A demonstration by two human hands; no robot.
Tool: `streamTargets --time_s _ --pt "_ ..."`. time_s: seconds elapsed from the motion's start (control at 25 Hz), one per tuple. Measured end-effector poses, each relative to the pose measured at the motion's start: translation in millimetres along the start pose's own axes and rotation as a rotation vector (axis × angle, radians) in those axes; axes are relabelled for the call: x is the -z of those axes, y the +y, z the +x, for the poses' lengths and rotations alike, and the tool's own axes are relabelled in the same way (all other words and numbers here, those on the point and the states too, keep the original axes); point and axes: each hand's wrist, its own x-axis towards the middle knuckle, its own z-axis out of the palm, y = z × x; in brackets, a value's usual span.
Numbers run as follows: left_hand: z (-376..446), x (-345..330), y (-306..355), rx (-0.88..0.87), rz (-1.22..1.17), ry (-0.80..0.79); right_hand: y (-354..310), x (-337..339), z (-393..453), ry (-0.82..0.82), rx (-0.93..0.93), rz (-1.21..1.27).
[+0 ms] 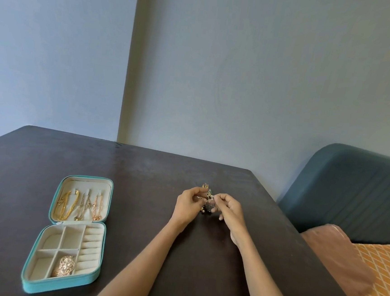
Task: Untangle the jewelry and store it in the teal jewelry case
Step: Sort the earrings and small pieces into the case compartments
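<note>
Both hands, left (187, 206) and right (230, 208), pinch a jewelry tangle (208, 199) between them above the table (164, 168). The open case (35, 285) lies well left of the grip.

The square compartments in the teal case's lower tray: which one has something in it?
The near-right square compartment of the teal jewelry case; it holds a rose-gold filigree piece. The other three are empty.

Dark table (140, 171) carried an open teal jewelry case (66, 250), lying flat. Left of the case, bare tabletop; right of it, more dark surface.
</note>
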Motion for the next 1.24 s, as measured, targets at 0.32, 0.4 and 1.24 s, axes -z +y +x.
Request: streamTargets --time_s 0.32,0.4,1.24 --pt "3 -1 -1 -0.039 0.108 -0.189 -5 10 -2 0.027 -0.042 0.504" --pt "3 -1 -3 -0.055 0.147 -0.236 -6 12 -2 0.016 -0.057 0.578" --pt "3 4 -4 -0.018 -0.143 -0.031 5 -3 -3 -0.094 0.127 -0.13"
